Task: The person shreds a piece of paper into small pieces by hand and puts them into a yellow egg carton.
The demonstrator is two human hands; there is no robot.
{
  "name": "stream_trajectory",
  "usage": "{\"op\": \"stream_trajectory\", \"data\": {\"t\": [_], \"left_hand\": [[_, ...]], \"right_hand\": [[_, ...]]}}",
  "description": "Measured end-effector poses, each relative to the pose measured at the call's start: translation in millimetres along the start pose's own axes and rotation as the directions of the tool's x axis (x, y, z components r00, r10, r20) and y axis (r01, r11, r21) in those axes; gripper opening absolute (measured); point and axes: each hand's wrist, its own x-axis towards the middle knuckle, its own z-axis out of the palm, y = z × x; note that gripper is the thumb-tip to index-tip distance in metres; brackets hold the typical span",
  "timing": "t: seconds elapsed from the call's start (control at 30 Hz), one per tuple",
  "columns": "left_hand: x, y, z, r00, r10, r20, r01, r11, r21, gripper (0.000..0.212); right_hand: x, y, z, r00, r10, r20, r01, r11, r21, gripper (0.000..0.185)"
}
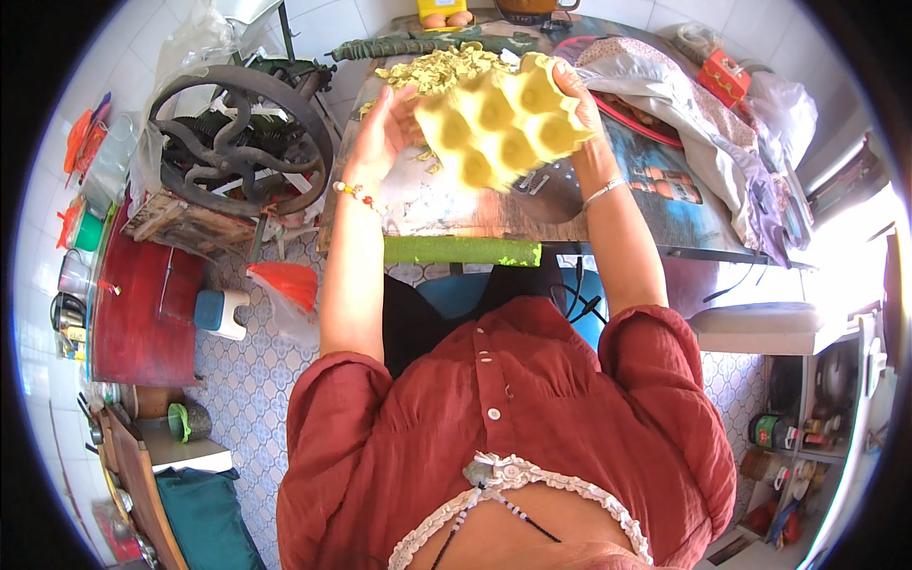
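Note:
My right hand (581, 107) grips the right end of a yellow molded-pulp egg carton piece (502, 132), tilted above the table and slightly blurred. Its torn-looking edge shows several cups. My left hand (385, 132) is by the carton's left edge with its fingers apart; it is not clear whether the fingertips touch it. Behind the carton lies a heap of torn yellow carton scraps (456, 68) on the worn tabletop (420, 214). A few small scraps lie under and beside the carton. A green roll or padded strip (463, 251) runs along the table's near edge.
A large iron handwheel (242, 142) stands left of the table. Cloth (662, 78) covers part of a red-rimmed tray (627, 121) at right. Eggs (445, 20) and a brown pot (531, 8) stand at the back. A padded stool (762, 324) is at lower right.

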Motion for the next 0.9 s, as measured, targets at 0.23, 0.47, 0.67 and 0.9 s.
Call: {"op": "stream_trajectory", "data": {"t": [0.23,0.47,0.67,0.9], "left_hand": [[22.1,70.7,100.4,0.956,-0.002,0.294,-0.234,0.602,0.764,0.038],[24.7,74.3,91.1,0.943,-0.227,0.243,-0.029,0.673,0.739,0.026],[7.4,69.8,100.8,0.954,0.182,0.236,-0.279,0.263,0.924,0.028],[-17.5,67.6,94.3,0.943,0.210,0.260,-0.315,0.304,0.899,0.027]], "right_hand": [[-3.2,-0.2,36.5,0.982,0.042,0.187,-0.029,0.997,-0.070,0.011],[17.5,-10.3,74.3,0.965,0.029,0.262,0.117,0.844,-0.524,0.010],[27.3,6.7,89.1,0.993,0.113,-0.013,-0.106,0.881,-0.461,0.016],[42.7,5.2,30.3,0.970,-0.098,-0.220,-0.106,0.647,-0.755,0.016]]}}
